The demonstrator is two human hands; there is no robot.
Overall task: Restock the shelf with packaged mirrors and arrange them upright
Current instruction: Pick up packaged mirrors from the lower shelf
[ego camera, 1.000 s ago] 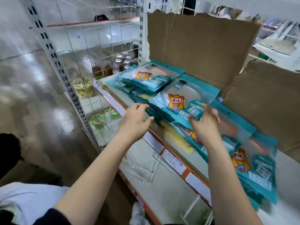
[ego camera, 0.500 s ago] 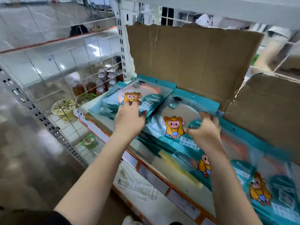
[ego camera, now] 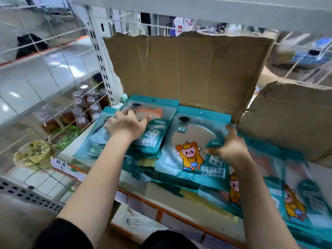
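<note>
Head view. Mirror packs lie flat and overlapping along the shelf, stacked in loose piles. My left hand rests palm-down on the left pack near the shelf's left end, fingers spread, grasping nothing. My right hand grips the right edge of the middle pack: thumb on its face, fingers curled behind. That pack tops its pile. More packs lie toward the right end, blurred. Cardboard stands along the back edge, just behind the packs. Jars sit past the wire side, left.
</note>
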